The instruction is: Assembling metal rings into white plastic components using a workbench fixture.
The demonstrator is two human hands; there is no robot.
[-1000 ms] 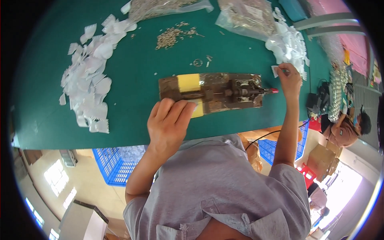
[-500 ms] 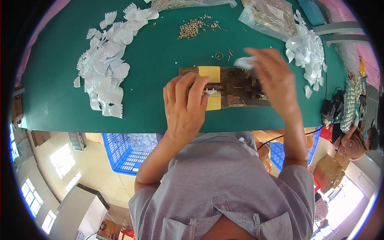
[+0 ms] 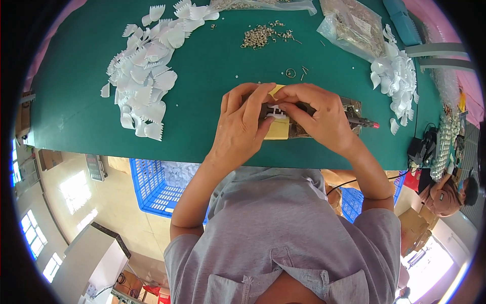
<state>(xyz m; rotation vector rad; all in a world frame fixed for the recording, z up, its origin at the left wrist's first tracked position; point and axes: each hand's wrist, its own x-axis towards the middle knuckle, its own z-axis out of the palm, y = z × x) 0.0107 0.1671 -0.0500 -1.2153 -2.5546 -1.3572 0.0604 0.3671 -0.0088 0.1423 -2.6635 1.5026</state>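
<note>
My left hand [image 3: 239, 120] is closed around the left end of a white plastic toothed piece [image 3: 276, 112], which looks like part of a hair claw clip. From the right, my right hand [image 3: 319, 112] pinches at the same place, its fingertips meeting the white plastic. Fingers cover much of it, so I cannot tell how its parts sit together. Beneath both hands lies a dark, worn fixture board [image 3: 352, 107] with yellow patches [image 3: 277, 130]. A metal lever with a red tip [image 3: 375, 125] sticks out at its right.
Loose white toothed clip pieces are heaped at left [image 3: 144, 76] and right [image 3: 396, 76]. Small metal springs [image 3: 259, 36] form a pile at the back, with a ring [image 3: 290, 73] and pins nearer. A clear bag [image 3: 352, 25] lies back right. Blue crates [image 3: 152, 190] stand below the table edge.
My right hand has come down and left from above the fixture's right part, bringing a white piece to my left hand. The red-tipped lever now shows.
</note>
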